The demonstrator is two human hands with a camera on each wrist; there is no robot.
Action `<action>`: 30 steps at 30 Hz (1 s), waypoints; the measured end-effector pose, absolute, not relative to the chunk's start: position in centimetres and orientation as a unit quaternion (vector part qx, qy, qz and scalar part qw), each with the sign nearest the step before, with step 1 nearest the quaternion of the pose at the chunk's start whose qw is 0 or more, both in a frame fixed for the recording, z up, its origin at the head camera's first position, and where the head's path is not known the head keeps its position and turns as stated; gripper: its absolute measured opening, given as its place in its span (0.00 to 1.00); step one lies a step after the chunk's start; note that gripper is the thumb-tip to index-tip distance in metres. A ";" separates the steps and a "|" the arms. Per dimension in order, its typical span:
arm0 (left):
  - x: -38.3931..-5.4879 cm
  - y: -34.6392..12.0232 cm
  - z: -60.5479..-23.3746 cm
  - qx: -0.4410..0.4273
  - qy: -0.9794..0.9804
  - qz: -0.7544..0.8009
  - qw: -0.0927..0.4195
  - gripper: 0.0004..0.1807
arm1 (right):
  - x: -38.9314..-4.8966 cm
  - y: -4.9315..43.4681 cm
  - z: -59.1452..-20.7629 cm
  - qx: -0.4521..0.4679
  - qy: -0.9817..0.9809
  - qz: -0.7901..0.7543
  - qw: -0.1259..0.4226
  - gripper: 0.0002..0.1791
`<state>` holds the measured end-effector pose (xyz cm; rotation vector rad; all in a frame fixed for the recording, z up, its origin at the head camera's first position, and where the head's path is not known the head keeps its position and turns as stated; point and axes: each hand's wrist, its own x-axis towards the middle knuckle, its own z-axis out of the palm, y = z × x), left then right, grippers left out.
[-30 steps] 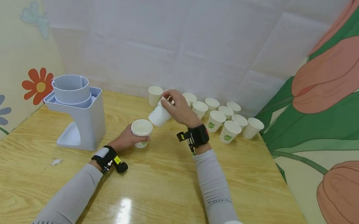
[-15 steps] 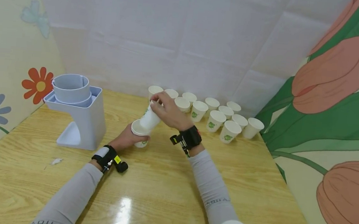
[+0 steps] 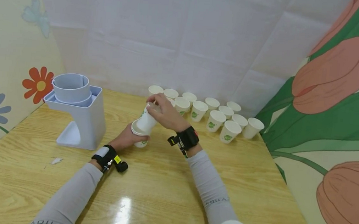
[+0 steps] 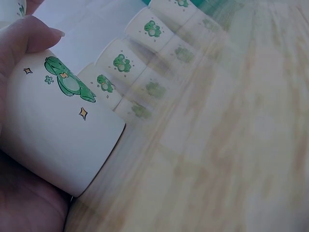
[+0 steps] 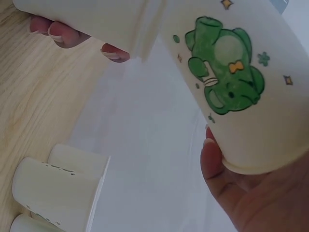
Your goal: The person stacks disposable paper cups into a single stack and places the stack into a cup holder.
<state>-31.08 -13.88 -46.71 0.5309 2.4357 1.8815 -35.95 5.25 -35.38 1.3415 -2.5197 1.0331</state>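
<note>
- The left hand (image 3: 126, 137) wraps its fingers and thumb around a lower white tapered paper cup (image 3: 141, 144), its mouth facing upward. The grip appears intended to steady this cup against contact from above.
- The right hand (image 3: 169, 115) pinches an upper white paper cup with a green bear print (image 5: 224, 65) near its rim. Holding it at that end seems to leave the base free, directed downward and to the left of the fingertips.
- The upper cup leans over the mouth of the lower one, above the left thumb. Whether its base is actually inside cannot be confirmed, as the near wall obscures it.
- Pose: the right forearm reaches in from the near right, hand above the left. The left forearm extends from the near left, hand low over the wood-grained tabletop (image 3: 159, 199).
- Beyond and right of the right fingers, upright white printed paper cups (image 3: 216, 121) stand grouped. Left of the left fingers stands a pale lilac plastic stand with a round hopper (image 3: 96, 126), well apart from both held cups.
</note>
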 end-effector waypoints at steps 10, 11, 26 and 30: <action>-31.1 -13.9 -46.5 0.174 0.783 0.597 0.018 0.36 | -35.7 4.7 -35.8 0.453 -0.839 0.300 0.028 0.19; -31.1 -13.9 -46.5 0.172 0.782 0.598 0.020 0.36 | -35.6 4.7 -35.8 0.453 -0.841 0.297 0.027 0.20; -31.3 -14.0 -47.0 0.188 0.784 0.591 -0.004 0.34 | -35.3 4.5 -35.6 0.458 -0.841 0.287 0.001 0.26; -31.2 -14.0 -46.9 0.186 0.784 0.593 -0.004 0.35 | -35.2 4.4 -35.6 0.464 -0.840 0.280 0.000 0.27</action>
